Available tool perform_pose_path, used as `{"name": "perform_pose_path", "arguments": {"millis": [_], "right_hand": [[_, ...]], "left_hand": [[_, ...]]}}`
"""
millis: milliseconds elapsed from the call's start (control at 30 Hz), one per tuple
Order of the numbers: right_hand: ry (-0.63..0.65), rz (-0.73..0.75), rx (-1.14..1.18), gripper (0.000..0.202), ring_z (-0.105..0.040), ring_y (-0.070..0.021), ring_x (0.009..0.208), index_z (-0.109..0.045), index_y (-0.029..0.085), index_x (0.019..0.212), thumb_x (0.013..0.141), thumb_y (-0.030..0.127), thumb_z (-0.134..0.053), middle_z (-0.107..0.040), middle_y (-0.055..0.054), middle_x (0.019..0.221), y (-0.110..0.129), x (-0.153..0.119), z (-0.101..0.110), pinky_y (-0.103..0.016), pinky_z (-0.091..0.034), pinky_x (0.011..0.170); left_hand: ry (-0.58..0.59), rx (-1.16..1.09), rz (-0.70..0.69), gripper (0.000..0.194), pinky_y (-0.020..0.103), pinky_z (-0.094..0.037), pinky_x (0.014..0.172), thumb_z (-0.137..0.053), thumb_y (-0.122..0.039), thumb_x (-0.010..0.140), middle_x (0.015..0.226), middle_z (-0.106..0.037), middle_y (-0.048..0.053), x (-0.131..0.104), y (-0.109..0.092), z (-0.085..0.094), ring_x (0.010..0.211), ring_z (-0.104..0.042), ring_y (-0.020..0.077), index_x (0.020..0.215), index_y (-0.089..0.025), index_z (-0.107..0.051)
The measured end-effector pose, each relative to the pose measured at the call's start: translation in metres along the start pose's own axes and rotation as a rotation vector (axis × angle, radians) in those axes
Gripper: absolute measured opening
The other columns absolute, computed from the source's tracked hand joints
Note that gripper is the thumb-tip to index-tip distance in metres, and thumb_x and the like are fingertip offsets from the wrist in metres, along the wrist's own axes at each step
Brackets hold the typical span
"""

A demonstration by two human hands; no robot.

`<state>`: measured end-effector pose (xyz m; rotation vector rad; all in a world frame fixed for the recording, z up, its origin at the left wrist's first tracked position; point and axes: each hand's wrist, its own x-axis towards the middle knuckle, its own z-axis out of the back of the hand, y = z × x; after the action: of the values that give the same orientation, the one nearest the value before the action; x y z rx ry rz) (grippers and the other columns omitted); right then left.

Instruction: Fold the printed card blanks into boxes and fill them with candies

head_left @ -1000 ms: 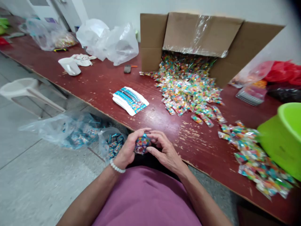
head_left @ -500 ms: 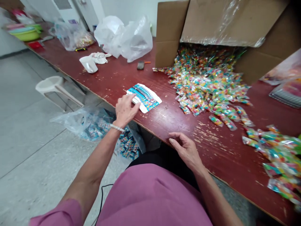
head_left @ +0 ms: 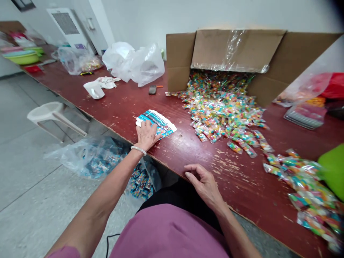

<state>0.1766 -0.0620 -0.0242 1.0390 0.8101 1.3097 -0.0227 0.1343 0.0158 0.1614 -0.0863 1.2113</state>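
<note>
Head view is up; what fills most of it on your end?

The dark red bench (head_left: 120, 104). An open cardboard box (head_left: 239, 50) stands by its back edge.

And out of the box?

I see a heap of wrapped candies (head_left: 225, 111) spilling onto the bench, plus a second patch of candies (head_left: 309, 179) toward the right end, beside a green tub (head_left: 333, 172).

Below the front edge?

On the floor, I make out a clear bag (head_left: 91, 157) with blue packets inside.

Now the hands.

I have the left hand (head_left: 146, 136) palm down on the printed pouches (head_left: 164, 126), fingers slightly spread. From here I cannot tell whether they grip anything.

And the right hand (head_left: 202, 181)?

At the front edge, fingers loosely curled, thumb a little apart from the forefinger; I see nothing held.

Where do the pouches sit?

Flat on the bench near its front edge, left of the candy heap. The left hand covers their near side.

Smaller still?

A white mug (head_left: 94, 89) farther left along the front edge; then, at the left wrist, a pale beaded bracelet (head_left: 139, 149).
</note>
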Motion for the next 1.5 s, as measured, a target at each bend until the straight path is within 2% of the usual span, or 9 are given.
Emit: {"name": "perform_pose_path", "arguments": {"millis": [300,433,633,800,933,1000,1133,1367,1500], "right_hand": [[-0.011,0.029,0.010,0.016,-0.067,-0.0208,0.085,-0.071,0.022,0.096,0.089,0.029,-0.058,-0.073,-0.004,0.092,-0.001,0.001,-0.002,-0.032,-0.050,0.075],[-0.017,-0.006,0.063,0.016,-0.066,-0.0200,0.082,-0.072,0.022,0.094,0.087,0.031,-0.061,-0.073,-0.004,0.088,-0.002,0.000,-0.002,-0.032,-0.051,0.076],[-0.113,-0.289,0.525,0.048,-0.065,-0.0147,0.070,-0.061,0.019,0.117,0.078,0.045,-0.073,-0.072,-0.007,0.105,0.002,0.013,-0.002,-0.025,-0.050,0.058],[-0.237,-0.205,0.693,0.046,-0.067,-0.0160,0.078,-0.064,0.020,0.108,0.073,0.045,-0.079,-0.074,-0.006,0.100,0.023,0.032,0.003,-0.025,-0.054,0.065],[-0.105,-0.151,0.704,0.031,-0.063,-0.0121,0.061,-0.067,0.018,0.094,0.077,0.041,-0.078,-0.072,-0.002,0.079,0.037,0.029,0.009,-0.023,-0.052,0.055],[-0.006,-0.175,0.737,0.032,-0.054,-0.0090,0.044,-0.064,0.018,0.099,0.080,0.043,-0.075,-0.066,0.003,0.066,0.039,0.023,0.011,-0.020,-0.045,0.041],[0.111,-0.190,0.765,0.039,-0.052,-0.0090,0.039,-0.059,0.021,0.118,0.088,0.046,-0.066,-0.061,0.006,0.062,0.040,0.013,0.012,-0.020,-0.043,0.037],[-0.031,-0.081,0.575,0.052,-0.071,-0.0187,0.088,-0.065,0.022,0.115,0.066,0.023,-0.083,-0.074,-0.003,0.102,0.052,0.011,0.001,-0.029,-0.058,0.080],[-0.121,-0.134,0.426,0.035,-0.067,-0.0161,0.066,-0.069,0.021,0.111,0.077,0.030,-0.072,-0.075,-0.002,0.088,0.053,0.009,-0.002,-0.025,-0.056,0.058]], "left_hand": [[0.056,-0.249,0.056,0.035,0.051,-0.032,0.098,-0.068,-0.044,0.082,0.125,-0.056,0.019,0.014,0.005,0.000,0.121,-0.043,0.0394,0.105,-0.018,-0.063],[0.038,-0.428,0.112,0.026,0.042,-0.039,0.089,-0.072,-0.042,0.077,0.098,-0.065,0.011,0.021,0.007,0.008,0.105,-0.055,0.0331,0.089,-0.020,-0.062],[0.071,-0.861,0.088,0.031,0.025,-0.043,0.061,-0.063,-0.049,0.083,0.065,-0.061,-0.001,-0.026,-0.018,0.012,0.064,-0.058,0.0162,0.077,-0.020,-0.058],[0.488,-1.545,0.077,0.033,0.021,-0.041,0.053,-0.072,-0.048,0.079,0.075,-0.070,0.004,-0.082,-0.051,0.023,0.060,-0.060,0.0129,0.088,-0.016,-0.068],[0.983,-1.909,-0.028,0.045,0.028,-0.051,0.078,-0.078,-0.045,0.075,0.100,-0.074,0.012,-0.099,-0.066,0.034,0.087,-0.070,0.0213,0.108,-0.014,-0.071],[1.072,-2.002,-0.060,0.047,0.031,-0.052,0.078,-0.081,-0.044,0.070,0.097,-0.074,0.013,-0.102,-0.072,0.034,0.084,-0.071,0.0236,0.104,-0.013,-0.072],[0.900,-1.950,-0.068,0.037,0.027,-0.050,0.068,-0.085,-0.037,0.064,0.078,-0.072,0.008,-0.104,-0.082,0.028,0.069,-0.067,0.0185,0.088,-0.011,-0.073],[0.567,-1.597,-0.126,0.018,0.026,-0.049,0.078,-0.078,-0.017,0.067,0.080,-0.071,0.001,-0.104,-0.086,0.034,0.080,-0.063,0.0170,0.084,-0.013,-0.074],[0.579,-1.660,-0.015,0.015,0.027,-0.051,0.067,-0.074,-0.026,0.075,0.074,-0.068,0.002,-0.110,-0.094,0.037,0.070,-0.062,0.0160,0.077,-0.012,-0.071]]}}
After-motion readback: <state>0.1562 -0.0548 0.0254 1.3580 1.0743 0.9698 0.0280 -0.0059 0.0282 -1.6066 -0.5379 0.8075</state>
